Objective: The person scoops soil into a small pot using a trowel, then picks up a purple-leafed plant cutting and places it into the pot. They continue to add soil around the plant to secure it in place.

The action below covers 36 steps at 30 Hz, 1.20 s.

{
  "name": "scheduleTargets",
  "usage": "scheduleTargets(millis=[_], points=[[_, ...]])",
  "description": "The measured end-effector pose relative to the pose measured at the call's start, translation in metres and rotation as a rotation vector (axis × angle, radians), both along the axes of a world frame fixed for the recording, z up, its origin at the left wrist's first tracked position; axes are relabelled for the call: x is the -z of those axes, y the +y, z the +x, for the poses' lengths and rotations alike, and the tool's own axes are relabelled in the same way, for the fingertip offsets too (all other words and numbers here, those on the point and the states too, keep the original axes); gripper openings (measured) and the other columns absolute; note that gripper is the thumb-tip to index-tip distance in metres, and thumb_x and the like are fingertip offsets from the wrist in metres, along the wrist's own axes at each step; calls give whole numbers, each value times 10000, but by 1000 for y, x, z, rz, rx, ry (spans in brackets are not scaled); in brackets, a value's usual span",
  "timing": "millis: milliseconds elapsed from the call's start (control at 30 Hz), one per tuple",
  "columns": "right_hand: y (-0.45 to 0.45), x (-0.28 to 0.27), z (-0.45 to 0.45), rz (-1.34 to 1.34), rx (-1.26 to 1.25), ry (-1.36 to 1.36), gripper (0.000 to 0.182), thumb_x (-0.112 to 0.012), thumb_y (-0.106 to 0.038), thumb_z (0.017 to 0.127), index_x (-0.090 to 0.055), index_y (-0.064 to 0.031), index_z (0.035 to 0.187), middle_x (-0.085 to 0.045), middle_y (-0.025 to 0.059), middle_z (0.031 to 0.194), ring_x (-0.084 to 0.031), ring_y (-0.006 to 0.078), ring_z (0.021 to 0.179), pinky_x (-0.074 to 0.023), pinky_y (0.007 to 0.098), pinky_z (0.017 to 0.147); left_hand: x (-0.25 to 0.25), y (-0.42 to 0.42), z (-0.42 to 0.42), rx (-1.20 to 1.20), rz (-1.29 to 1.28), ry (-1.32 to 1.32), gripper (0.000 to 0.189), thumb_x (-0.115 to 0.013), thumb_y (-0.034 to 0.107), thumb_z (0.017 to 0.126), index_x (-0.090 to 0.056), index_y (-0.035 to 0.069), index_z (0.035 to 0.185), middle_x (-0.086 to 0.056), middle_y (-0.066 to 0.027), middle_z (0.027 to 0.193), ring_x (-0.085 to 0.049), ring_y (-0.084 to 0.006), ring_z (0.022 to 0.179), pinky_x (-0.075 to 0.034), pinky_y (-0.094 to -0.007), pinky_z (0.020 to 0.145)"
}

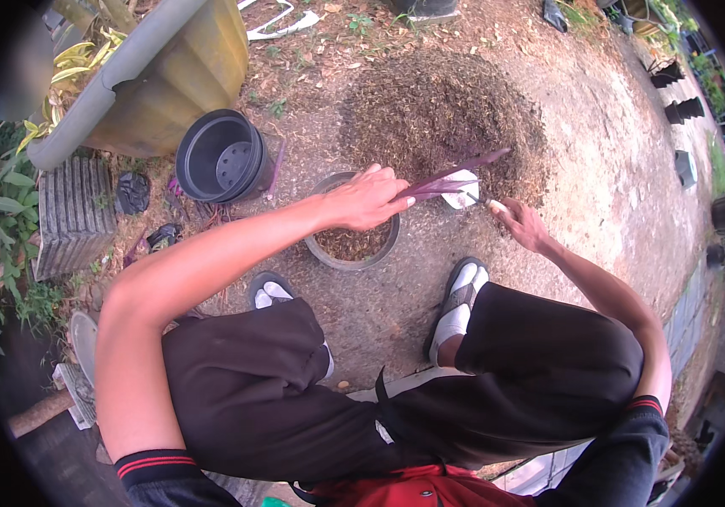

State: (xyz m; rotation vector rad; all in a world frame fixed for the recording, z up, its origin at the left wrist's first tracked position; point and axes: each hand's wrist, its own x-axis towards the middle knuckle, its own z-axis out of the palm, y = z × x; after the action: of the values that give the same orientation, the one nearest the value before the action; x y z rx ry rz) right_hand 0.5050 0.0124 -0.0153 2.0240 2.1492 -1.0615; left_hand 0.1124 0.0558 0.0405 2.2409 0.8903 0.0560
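Observation:
My left hand (369, 198) is closed around the base of a purple-leaved plant (442, 184), above a round pot (394, 237) that holds brown, fibrous soil mix (353, 244). The leaves point to the right, over a trowel. In my right hand (524, 223) is the handle of this small trowel with a whitish blade (462, 190). The blade lies at the near edge of a heap of brown, chaffy soil mix (438, 108). Whether the plant's roots touch the pot's soil is hidden by my left hand.
Nested black plastic pots (220, 158) stand left of the round pot, beside a large yellowish planter (179, 82). A stack of grey ribbed trays (76, 212) and black plastic bags (132, 192) lie farther left. My sandalled feet flank the near ground. More black pots (684, 111) are at far right.

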Motion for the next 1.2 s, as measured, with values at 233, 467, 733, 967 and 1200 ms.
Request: scheduleTargets(millis=[233, 467, 733, 967, 1200], points=[[28, -36, -5, -38, -129, 77, 664, -459, -653, 1008, -661, -38, 1157, -642, 138, 789, -603, 257, 673, -482, 445, 659, -1, -52, 6, 20, 463, -17, 215, -692, 106, 861, -526, 30, 975, -460, -145, 980, -510, -312, 934, -435, -466, 775], [68, -75, -49, -10, -333, 58, 630, -507, -641, 964, -681, -47, 1079, -629, 131, 683, -614, 299, 609, -475, 460, 607, -9, -65, 15, 98, 571, 240, 182, -657, 92, 833, -576, 20, 978, -559, -112, 946, -717, -256, 841, -581, -372, 624], [94, -109, -97, 8, -548, -27, 603, -534, -613, 960, -700, -51, 1102, -688, 188, 735, -693, 359, 672, -539, 484, 666, 14, -92, 46, 121, 635, 218, 160, -656, 119, 847, -633, -39, 859, -602, -136, 838, -716, -259, 659, -558, -347, 463], [110, -115, -120, 174, -644, -34, 532, -576, -565, 931, -693, -51, 998, -619, 172, 649, -620, 342, 557, -493, 469, 567, 14, -86, 53, 118, 613, 237, 160, -664, 113, 824, -665, -40, 871, -593, -109, 808, -694, -226, 631, -533, -312, 460], [110, -118, -140, 250, -855, -171, 407, -574, -462, 971, -692, -101, 1117, -648, 127, 691, -564, 254, 490, -494, 431, 509, 11, -89, 51, 80, 671, 255, 152, -666, 122, 822, -665, -23, 870, -604, -97, 809, -692, -195, 619, -527, -302, 466]])
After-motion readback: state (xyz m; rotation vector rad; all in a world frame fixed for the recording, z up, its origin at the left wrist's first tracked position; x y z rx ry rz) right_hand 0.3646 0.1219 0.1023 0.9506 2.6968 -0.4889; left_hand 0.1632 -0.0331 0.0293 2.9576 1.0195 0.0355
